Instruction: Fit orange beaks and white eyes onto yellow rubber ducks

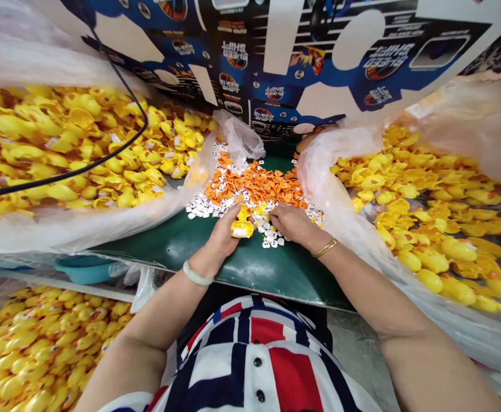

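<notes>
My left hand (pixel 222 233) grips a yellow plastic duck part (pixel 242 228), which looks hollow, at the edge of the scattered pieces. My right hand (pixel 291 223) rests with its fingertips among small white plastic pieces (pixel 269 232) on the dark green table (pixel 241 264). Whether those fingers pinch a piece is hidden. A heap of small orange duck bills (pixel 254 184) lies just beyond both hands, with more white pieces (pixel 201 207) along its left side.
Plastic-lined heaps of yellow toy ducks (pixel 61 149) (pixel 433 220) flank the table, and another heap (pixel 39 349) lies at lower left. A printed blue carton (pixel 276 57) stands behind, a black cable (pixel 82 167) crosses the left heap, and a teal basin (pixel 82 270) sits below the table edge.
</notes>
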Motion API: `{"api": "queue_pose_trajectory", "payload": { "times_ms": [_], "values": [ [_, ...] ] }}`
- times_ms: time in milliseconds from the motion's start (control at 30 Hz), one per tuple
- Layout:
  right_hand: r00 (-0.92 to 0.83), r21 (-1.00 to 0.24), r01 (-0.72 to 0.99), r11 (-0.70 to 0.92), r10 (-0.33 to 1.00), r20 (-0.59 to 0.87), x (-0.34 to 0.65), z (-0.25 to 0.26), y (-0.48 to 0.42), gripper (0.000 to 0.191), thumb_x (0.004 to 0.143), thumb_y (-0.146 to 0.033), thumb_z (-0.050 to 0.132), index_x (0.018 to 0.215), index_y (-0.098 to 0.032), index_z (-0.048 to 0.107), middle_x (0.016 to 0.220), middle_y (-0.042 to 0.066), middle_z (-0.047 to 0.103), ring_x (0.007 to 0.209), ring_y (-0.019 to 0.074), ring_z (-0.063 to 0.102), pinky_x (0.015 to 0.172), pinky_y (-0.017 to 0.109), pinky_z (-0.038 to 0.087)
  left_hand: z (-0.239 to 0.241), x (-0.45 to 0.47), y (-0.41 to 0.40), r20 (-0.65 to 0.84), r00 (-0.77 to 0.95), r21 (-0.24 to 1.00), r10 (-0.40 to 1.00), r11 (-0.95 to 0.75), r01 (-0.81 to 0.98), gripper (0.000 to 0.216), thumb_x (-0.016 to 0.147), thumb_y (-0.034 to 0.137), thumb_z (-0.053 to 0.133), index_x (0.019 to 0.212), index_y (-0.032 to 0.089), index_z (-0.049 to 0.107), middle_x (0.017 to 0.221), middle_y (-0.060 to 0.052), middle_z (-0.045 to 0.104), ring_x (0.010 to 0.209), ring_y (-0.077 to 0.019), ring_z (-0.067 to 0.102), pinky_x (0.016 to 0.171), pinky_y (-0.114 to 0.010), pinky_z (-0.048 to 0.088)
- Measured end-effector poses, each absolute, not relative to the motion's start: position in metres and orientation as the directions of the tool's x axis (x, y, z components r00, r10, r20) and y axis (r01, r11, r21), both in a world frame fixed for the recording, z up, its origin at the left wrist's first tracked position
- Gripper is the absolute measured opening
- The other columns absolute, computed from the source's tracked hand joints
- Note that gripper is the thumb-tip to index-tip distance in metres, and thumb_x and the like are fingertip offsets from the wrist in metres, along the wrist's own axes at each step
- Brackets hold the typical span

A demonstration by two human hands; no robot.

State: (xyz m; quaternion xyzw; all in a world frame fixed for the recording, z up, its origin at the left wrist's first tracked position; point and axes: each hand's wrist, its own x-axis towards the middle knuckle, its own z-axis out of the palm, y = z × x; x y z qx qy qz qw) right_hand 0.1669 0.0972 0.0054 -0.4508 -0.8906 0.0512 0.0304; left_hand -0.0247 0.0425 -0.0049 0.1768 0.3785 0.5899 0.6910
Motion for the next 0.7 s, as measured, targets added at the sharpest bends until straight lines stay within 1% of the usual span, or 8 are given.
{"api": "queue_pose_trajectory", "payload": {
  "times_ms": [67, 133, 200, 333, 433, 500, 600, 700],
  "values": [
    [-0.615, -0.164, 0.760, 0.629, 0.778, 0.132, 0.167, 0.008, 0.084, 0.026, 0.100, -0.024, 0.043, 0.094, -0.016, 0.067, 0.092, 0.009, 0.066, 0.083, 0.0185, 0.060, 0.071, 0.028, 0.043, -0.008, -0.024, 0.044, -0.317, -0.025, 0.688, 0.948, 0.211, -0.694, 0.039, 0.077, 0.042, 0.072, 0.105, 0.017, 0.061, 0.077, -0.003, 0.065, 0.069, -0.0176, 0.066, 0.062, -0.029, 0.054],
    [-0.667, -0.195, 0.667, 0.719, 0.693, 0.274, 0.165, 0.010, 0.067, 0.026, 0.101, -0.028, 0.043, 0.097, -0.017, 0.066, 0.091, 0.008, 0.065, 0.082, 0.0182, 0.058, 0.069, 0.029, 0.044, -0.010, -0.024, 0.044, -0.316, -0.038, 0.699, 0.948, 0.205, -0.685, 0.038, 0.077, 0.044, 0.071, 0.102, 0.018, 0.062, 0.079, -0.003, 0.066, 0.072, -0.0179, 0.066, 0.065, -0.030, 0.054],
    [-0.735, -0.148, 0.568, 0.810, 0.579, 0.352, 0.159, 0.010, 0.052, 0.027, 0.102, -0.028, 0.041, 0.100, -0.018, 0.066, 0.091, 0.007, 0.065, 0.082, 0.0182, 0.058, 0.067, 0.029, 0.044, -0.012, -0.023, 0.044, -0.327, -0.038, 0.714, 0.944, 0.221, -0.664, 0.036, 0.079, 0.047, 0.069, 0.100, 0.019, 0.062, 0.079, -0.003, 0.066, 0.075, -0.0190, 0.066, 0.067, -0.031, 0.053],
    [-0.817, 0.009, 0.494, 0.869, 0.461, 0.347, 0.147, 0.004, 0.036, 0.031, 0.103, -0.025, 0.037, 0.101, -0.019, 0.067, 0.092, 0.008, 0.065, 0.084, 0.0196, 0.056, 0.065, 0.030, 0.044, -0.013, -0.022, 0.040, -0.331, -0.022, 0.721, 0.943, 0.238, -0.650, 0.030, 0.082, 0.044, 0.066, 0.100, 0.021, 0.063, 0.083, -0.004, 0.068, 0.081, -0.0214, 0.066, 0.071, -0.034, 0.054],
    [-0.835, 0.050, 0.475, 0.879, 0.432, 0.341, 0.146, 0.000, 0.035, 0.032, 0.103, -0.023, 0.035, 0.100, -0.018, 0.066, 0.088, 0.008, 0.063, 0.083, 0.0202, 0.056, 0.067, 0.032, 0.046, -0.011, -0.020, 0.037, -0.302, -0.012, 0.725, 0.953, 0.221, -0.652, 0.025, 0.082, 0.039, 0.066, 0.099, 0.020, 0.064, 0.084, -0.005, 0.068, 0.082, -0.0215, 0.067, 0.071, -0.034, 0.055],
    [-0.844, 0.062, 0.456, 0.888, 0.409, 0.347, 0.147, -0.003, 0.036, 0.032, 0.103, -0.021, 0.035, 0.100, -0.017, 0.066, 0.085, 0.007, 0.063, 0.082, 0.0206, 0.056, 0.068, 0.034, 0.047, -0.010, -0.020, 0.037, -0.323, -0.026, 0.713, 0.946, 0.225, -0.664, 0.022, 0.083, 0.036, 0.065, 0.097, 0.019, 0.065, 0.081, -0.005, 0.067, 0.076, -0.0197, 0.066, 0.067, -0.032, 0.055],
    [-0.845, -0.006, 0.429, 0.903, 0.404, 0.349, 0.149, -0.007, 0.033, 0.031, 0.103, -0.020, 0.034, 0.105, -0.017, 0.065, 0.084, 0.007, 0.065, 0.079, 0.0218, 0.058, 0.065, 0.036, 0.050, -0.007, -0.020, 0.037, -0.411, -0.043, 0.664, 0.910, 0.267, -0.699, 0.019, 0.084, 0.033, 0.064, 0.094, 0.017, 0.066, 0.074, -0.005, 0.066, 0.065, -0.0171, 0.063, 0.060, -0.028, 0.053],
    [-0.795, -0.116, 0.483, 0.868, 0.490, 0.356, 0.145, -0.010, 0.026, 0.032, 0.103, -0.025, 0.034, 0.106, -0.020, 0.065, 0.089, 0.007, 0.067, 0.081, 0.0215, 0.062, 0.065, 0.036, 0.054, -0.007, -0.020, 0.038, -0.456, -0.040, 0.639, 0.889, 0.296, -0.710, 0.019, 0.086, 0.033, 0.063, 0.094, 0.015, 0.065, 0.073, -0.005, 0.067, 0.064, -0.0164, 0.064, 0.058, -0.027, 0.053]
  ]
}}
